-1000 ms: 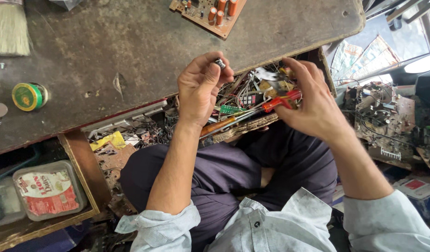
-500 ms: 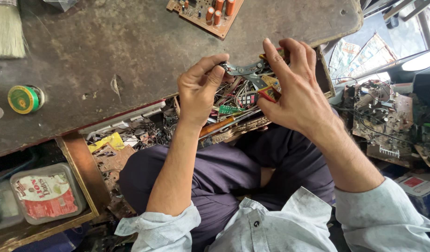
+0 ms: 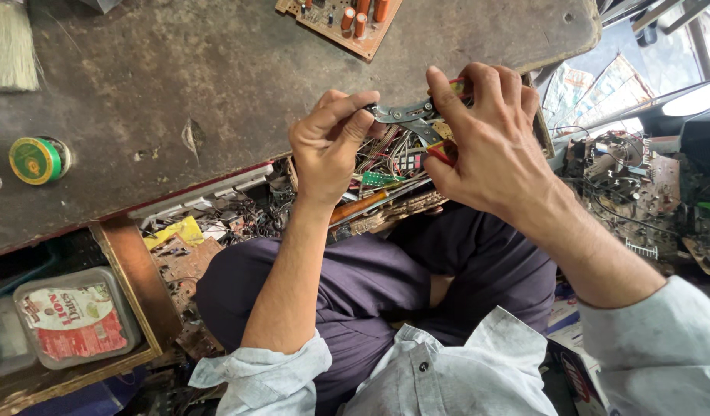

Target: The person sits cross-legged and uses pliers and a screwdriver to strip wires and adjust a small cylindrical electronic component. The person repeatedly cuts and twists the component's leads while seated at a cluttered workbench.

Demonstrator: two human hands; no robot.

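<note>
- The person is sitting with rolled pale sleeves [image 3: 262, 370] and dark trousers [image 3: 370, 285] nearest the camera, both forearms rising toward the bench edge.
- The right hand [image 3: 486, 146] is wrapping round the red handles [image 3: 441, 152] of a pair of pliers [image 3: 405, 117], fingers curled and pressed together on them.
- The left hand [image 3: 328, 146] is pinching at the pliers' nose, thumb and forefinger closed; what sits between them is too small to tell.
- The pliers are being held in the air just above an open chassis full of wires [image 3: 390, 173], at the near edge of the workbench [image 3: 178, 92].
- The pliers are showing grey metal heads and red grips, heads pointing to the person's left.
- To do this well, the squeeze is best kept light and steady, with the left fingertips staying clear of the heads and the wrists braced close together.
- Farther off, a green solder reel [image 3: 35, 159], a brush [image 3: 8, 46] and a brown circuit board [image 3: 339, 21] are lying on the bench.
</note>
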